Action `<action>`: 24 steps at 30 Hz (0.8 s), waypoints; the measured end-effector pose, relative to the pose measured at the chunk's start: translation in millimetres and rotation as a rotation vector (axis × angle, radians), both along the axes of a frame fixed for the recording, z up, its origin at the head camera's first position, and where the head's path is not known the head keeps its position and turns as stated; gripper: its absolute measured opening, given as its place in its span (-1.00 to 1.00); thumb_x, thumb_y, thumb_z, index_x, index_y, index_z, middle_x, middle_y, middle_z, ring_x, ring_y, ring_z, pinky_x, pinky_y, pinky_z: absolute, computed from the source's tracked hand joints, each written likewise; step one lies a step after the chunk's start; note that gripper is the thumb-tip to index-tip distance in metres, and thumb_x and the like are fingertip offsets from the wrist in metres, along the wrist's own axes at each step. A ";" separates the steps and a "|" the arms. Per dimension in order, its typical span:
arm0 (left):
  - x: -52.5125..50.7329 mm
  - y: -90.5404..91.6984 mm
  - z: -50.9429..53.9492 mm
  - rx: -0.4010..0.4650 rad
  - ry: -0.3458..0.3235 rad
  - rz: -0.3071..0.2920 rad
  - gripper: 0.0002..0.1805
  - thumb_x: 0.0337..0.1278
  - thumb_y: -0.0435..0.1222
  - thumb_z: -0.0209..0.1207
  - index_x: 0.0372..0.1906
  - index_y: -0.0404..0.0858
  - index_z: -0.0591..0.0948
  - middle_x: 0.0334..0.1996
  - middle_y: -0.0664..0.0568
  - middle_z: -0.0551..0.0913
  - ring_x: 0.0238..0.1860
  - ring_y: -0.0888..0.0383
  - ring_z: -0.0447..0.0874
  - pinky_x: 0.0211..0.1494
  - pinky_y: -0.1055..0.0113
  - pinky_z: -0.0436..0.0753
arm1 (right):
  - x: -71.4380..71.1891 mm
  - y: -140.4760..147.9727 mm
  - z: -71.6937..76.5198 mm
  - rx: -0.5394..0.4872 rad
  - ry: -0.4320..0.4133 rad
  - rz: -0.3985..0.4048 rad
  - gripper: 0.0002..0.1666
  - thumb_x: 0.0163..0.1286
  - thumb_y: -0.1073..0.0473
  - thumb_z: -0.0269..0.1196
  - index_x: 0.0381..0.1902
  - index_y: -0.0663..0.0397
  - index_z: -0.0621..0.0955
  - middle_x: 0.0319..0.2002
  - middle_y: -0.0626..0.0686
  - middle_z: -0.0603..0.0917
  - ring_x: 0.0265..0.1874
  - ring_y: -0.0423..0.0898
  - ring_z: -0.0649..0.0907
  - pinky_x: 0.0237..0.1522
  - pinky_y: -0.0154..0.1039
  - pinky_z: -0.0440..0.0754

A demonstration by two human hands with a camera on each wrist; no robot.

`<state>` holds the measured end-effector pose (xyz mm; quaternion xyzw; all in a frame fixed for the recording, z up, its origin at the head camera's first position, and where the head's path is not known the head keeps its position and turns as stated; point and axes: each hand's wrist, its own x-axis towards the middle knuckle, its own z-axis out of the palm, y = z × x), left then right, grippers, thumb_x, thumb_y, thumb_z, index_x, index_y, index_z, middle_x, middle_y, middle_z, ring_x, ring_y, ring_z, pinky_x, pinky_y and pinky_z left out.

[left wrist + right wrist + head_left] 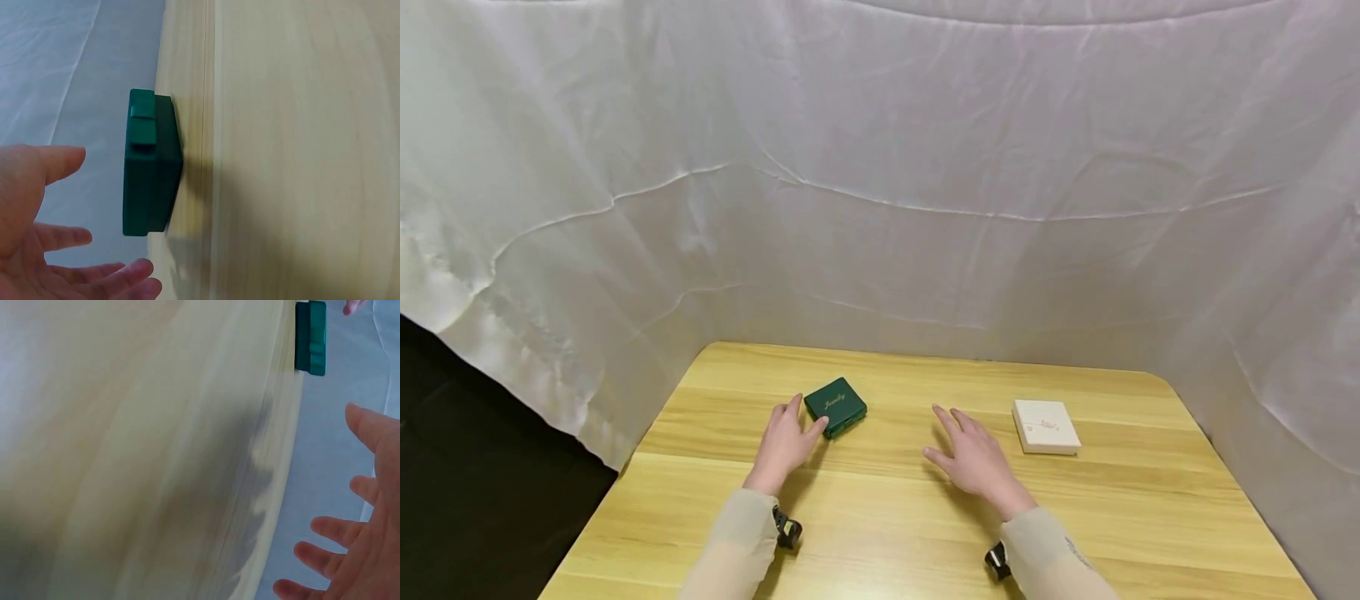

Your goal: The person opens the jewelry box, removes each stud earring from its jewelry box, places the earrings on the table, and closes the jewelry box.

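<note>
A dark green jewelry box (836, 405) with gold lettering lies closed on the wooden table, left of the middle. My left hand (783, 442) is close by at its near left side, thumb and fingers spread around the corner. In the left wrist view a gap shows between these fingers and the green box (142, 165). My right hand (976, 457) hovers over the table with fingers apart and holds nothing. To its right lies a flat white box (1047, 427) with a small pink print. The right wrist view shows the right hand (356, 531) well away from the green box (310, 337).
The light wooden table (895, 533) has rounded far corners. A pale satiny curtain (925, 208) hangs behind it and along both sides. Dark cloth or floor (475, 467) shows at the lower left. Each wrist carries a small black camera.
</note>
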<state>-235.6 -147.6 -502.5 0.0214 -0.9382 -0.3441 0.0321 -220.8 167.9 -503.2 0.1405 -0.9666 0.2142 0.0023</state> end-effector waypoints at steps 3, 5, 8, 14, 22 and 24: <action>-4.8 3.9 -0.2 0.022 -0.012 0.017 -0.18 0.31 0.00 0.17 0.46 -0.41 0.21 0.28 -0.50 0.25 0.21 -0.37 0.37 0.20 -0.22 0.40 | -5.4 -7.5 -0.3 -0.039 -0.002 0.007 -0.09 0.38 -0.14 0.25 0.55 -0.10 0.14 0.43 0.30 0.23 0.33 0.36 0.28 0.22 0.39 0.23; -8.1 6.1 -1.2 0.032 -0.014 0.025 -0.19 0.31 -0.02 0.18 0.45 -0.43 0.21 0.26 -0.50 0.27 0.18 -0.36 0.39 0.18 -0.21 0.42 | -8.0 -12.0 -0.2 -0.067 -0.008 0.010 -0.09 0.37 -0.10 0.28 0.54 -0.07 0.16 0.41 0.29 0.26 0.32 0.34 0.32 0.21 0.37 0.27; -12.0 8.8 -2.6 0.041 -0.018 0.027 -0.20 0.32 -0.04 0.18 0.44 -0.45 0.22 0.25 -0.51 0.28 0.17 -0.36 0.40 0.18 -0.19 0.43 | -11.1 -18.2 0.3 -0.098 -0.021 0.017 -0.09 0.35 -0.03 0.32 0.53 -0.05 0.18 0.39 0.27 0.30 0.31 0.30 0.35 0.22 0.31 0.31; -18.6 12.2 -6.3 0.028 -0.018 0.039 -0.22 0.33 -0.04 0.16 0.42 -0.46 0.25 0.23 -0.51 0.32 0.19 -0.36 0.38 0.19 -0.18 0.43 | -15.8 -29.7 0.0 -0.148 -0.036 0.046 -0.14 0.37 0.04 0.31 0.51 0.04 0.20 0.36 0.26 0.35 0.29 0.26 0.39 0.24 0.22 0.34; -22.3 16.2 -10.0 0.018 -0.023 0.060 -0.24 0.32 -0.07 0.18 0.39 -0.50 0.27 0.21 -0.52 0.37 0.22 -0.38 0.37 0.21 -0.17 0.42 | -22.0 -45.0 -0.5 -0.206 -0.078 0.075 -0.22 0.44 0.10 0.23 0.51 0.07 0.20 0.34 0.24 0.40 0.29 0.19 0.41 0.28 0.14 0.33; -22.4 16.0 -10.8 0.018 -0.018 0.056 -0.25 0.31 -0.10 0.19 0.38 -0.52 0.27 0.21 -0.52 0.39 0.22 -0.37 0.39 0.20 -0.16 0.43 | -23.4 -48.5 -0.5 -0.223 -0.087 0.084 -0.24 0.45 0.11 0.22 0.51 0.09 0.21 0.31 0.26 0.43 0.27 0.18 0.44 0.27 0.12 0.35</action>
